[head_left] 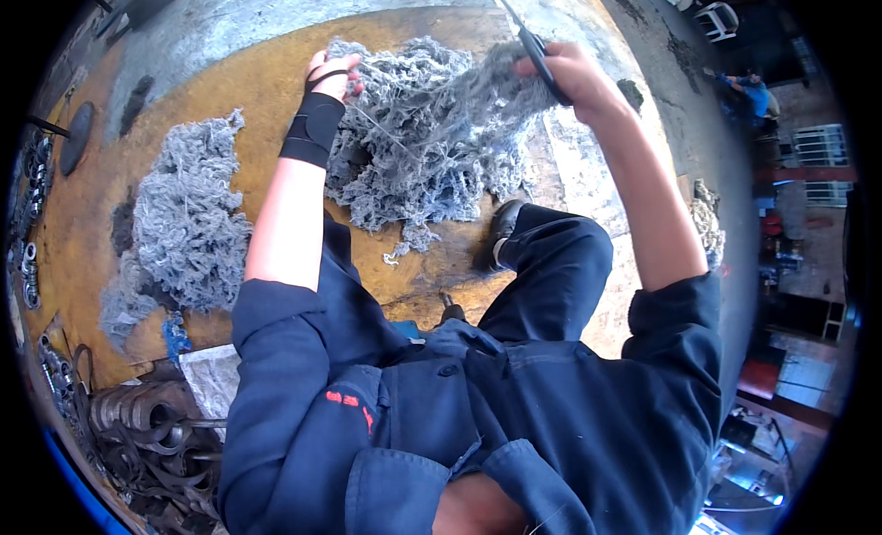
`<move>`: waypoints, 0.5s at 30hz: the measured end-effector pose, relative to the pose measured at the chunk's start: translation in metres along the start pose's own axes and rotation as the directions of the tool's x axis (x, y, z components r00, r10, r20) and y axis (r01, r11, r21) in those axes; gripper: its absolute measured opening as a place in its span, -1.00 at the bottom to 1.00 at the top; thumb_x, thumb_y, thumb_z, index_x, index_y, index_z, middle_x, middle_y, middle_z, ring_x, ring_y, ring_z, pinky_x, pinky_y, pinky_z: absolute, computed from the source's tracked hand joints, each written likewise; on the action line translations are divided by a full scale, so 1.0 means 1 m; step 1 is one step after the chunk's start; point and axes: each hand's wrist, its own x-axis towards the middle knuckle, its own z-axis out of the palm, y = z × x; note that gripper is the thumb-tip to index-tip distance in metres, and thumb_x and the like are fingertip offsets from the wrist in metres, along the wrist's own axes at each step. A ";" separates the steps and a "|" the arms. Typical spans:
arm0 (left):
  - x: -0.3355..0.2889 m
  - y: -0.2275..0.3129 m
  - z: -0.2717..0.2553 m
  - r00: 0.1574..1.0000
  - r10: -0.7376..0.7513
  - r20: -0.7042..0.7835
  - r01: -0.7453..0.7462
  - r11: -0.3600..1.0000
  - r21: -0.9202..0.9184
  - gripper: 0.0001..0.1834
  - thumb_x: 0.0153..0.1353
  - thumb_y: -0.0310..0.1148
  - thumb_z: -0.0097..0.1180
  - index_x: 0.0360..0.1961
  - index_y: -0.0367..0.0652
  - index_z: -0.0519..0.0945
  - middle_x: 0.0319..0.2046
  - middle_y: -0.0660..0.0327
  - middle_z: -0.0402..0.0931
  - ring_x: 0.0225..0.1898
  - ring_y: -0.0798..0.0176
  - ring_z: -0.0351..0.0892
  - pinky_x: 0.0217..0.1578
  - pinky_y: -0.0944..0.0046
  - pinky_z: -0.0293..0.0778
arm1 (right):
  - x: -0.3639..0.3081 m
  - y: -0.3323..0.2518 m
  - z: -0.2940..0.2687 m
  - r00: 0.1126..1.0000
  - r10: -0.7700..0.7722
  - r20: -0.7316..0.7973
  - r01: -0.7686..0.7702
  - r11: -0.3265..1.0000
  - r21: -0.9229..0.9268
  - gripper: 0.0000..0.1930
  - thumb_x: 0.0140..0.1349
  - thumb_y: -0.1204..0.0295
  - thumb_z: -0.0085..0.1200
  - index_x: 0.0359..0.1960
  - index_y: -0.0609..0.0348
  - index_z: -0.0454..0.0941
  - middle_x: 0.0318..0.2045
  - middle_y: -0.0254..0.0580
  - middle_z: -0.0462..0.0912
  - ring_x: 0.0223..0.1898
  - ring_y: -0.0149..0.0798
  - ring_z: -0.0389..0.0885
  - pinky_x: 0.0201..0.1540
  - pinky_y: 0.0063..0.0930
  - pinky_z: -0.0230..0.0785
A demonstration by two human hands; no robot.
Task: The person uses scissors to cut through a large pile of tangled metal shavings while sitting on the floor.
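A large tangled heap of grey yarn waste (404, 158) lies in front of me, beyond my knees. My left hand (333, 75), in a black wrist brace (314, 130), is closed on the heap's far left edge. To the right, my right hand (581, 78) is wrapped round dark-handled scissors (542, 64), whose long tip points away to the upper left. Loose grey strands stretch from the heap up to the right hand's fingers, which seem to touch them. Whether the blades are apart I cannot make out.
Another pile of grey yarn waste (188, 218) sits on the yellow-brown floor sheet (266, 71) at left. Metal rings and machine parts (147, 420) crowd the lower left. My shoe (502, 230) is close to the heap. A person in blue (753, 96) is far off at right.
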 end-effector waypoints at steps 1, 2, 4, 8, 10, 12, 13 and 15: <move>-0.010 0.003 0.011 0.980 0.090 -0.175 -0.055 0.979 0.198 -0.50 -0.05 -0.33 0.32 -0.11 -0.31 0.41 -0.20 0.09 0.48 -0.22 0.20 0.48 -0.44 0.29 0.52 | 0.002 -0.005 -0.006 1.000 -0.011 0.005 0.011 0.998 0.065 -0.67 -0.01 0.32 0.29 -0.31 0.35 0.62 -0.59 -0.23 0.55 -0.69 -0.44 0.37 -0.64 -0.58 0.15; -0.003 -0.013 0.013 0.928 0.316 -0.197 -0.217 0.889 0.403 -0.47 -0.10 -0.33 0.35 -0.13 -0.33 0.41 -0.21 0.07 0.48 -0.20 0.17 0.48 -0.44 0.28 0.51 | 0.001 -0.010 -0.011 0.999 0.035 0.011 -0.036 0.981 0.189 -0.69 0.01 0.33 0.28 -0.32 0.35 0.62 -0.58 -0.23 0.55 -0.72 -0.45 0.38 -0.68 -0.61 0.15; -0.014 -0.032 0.020 0.880 0.466 -0.096 -0.297 0.696 0.654 -0.43 -0.20 -0.31 0.39 -0.17 -0.34 0.42 -0.22 0.03 0.48 -0.15 0.13 0.49 -0.37 0.24 0.51 | -0.005 -0.029 -0.012 0.993 0.121 0.003 -0.114 0.925 0.361 -0.73 0.04 0.36 0.27 -0.34 0.34 0.61 -0.56 -0.24 0.56 -0.75 -0.50 0.42 -0.78 -0.72 0.20; -0.076 -0.069 0.040 0.884 -0.329 0.331 0.024 0.740 0.672 -0.27 -0.36 -0.15 0.50 -0.18 -0.32 0.43 -0.20 -0.01 0.47 -0.11 0.08 0.49 -0.10 0.14 0.45 | 0.008 -0.024 -0.001 0.968 0.250 -0.013 -0.198 0.795 0.573 -0.79 0.05 0.41 0.26 -0.35 0.30 0.58 -0.60 -0.29 0.54 -0.77 -0.52 0.41 -0.80 -0.78 0.29; -0.097 -0.102 0.053 0.832 -0.430 0.349 0.019 0.652 0.758 -0.11 -0.41 -0.12 0.55 -0.05 -0.34 0.39 -0.10 0.00 0.46 -0.06 0.06 0.49 -0.03 0.18 0.44 | 0.002 -0.032 0.011 0.979 0.202 0.035 -0.185 0.797 0.575 -0.81 0.06 0.42 0.25 -0.37 0.30 0.59 -0.61 -0.30 0.53 -0.78 -0.52 0.40 -0.81 -0.76 0.27; -0.102 -0.120 0.071 0.866 -0.290 0.408 -0.160 0.613 0.774 0.25 -0.44 -0.07 0.57 0.23 -0.50 0.13 0.19 -0.22 0.25 0.25 -0.06 0.24 0.19 0.19 0.25 | -0.006 -0.033 0.008 0.989 0.142 0.031 -0.137 0.840 0.525 -0.82 0.05 0.41 0.26 -0.41 0.29 0.61 -0.66 -0.33 0.50 -0.80 -0.51 0.36 -0.82 -0.69 0.18; -0.088 -0.132 0.066 0.866 -0.228 0.445 -0.160 0.717 0.679 0.24 -0.43 -0.07 0.57 0.24 -0.48 0.13 0.18 -0.21 0.26 0.24 -0.04 0.25 0.19 0.19 0.24 | -0.011 -0.047 0.022 0.988 0.153 -0.032 -0.120 0.873 0.473 -0.82 0.03 0.40 0.28 -0.43 0.29 0.64 -0.72 -0.34 0.45 -0.81 -0.48 0.33 -0.81 -0.60 0.10; -0.049 -0.162 0.047 0.878 -0.069 0.474 -0.168 0.883 0.439 0.23 -0.42 -0.07 0.57 0.24 -0.45 0.14 0.17 -0.19 0.28 0.23 -0.01 0.28 0.20 0.19 0.23 | -0.023 -0.079 0.040 0.997 0.070 -0.018 -0.059 0.933 0.355 -0.80 0.01 0.37 0.30 -0.46 0.29 0.64 -0.77 -0.35 0.40 -0.81 -0.45 0.30 -0.76 -0.57 0.07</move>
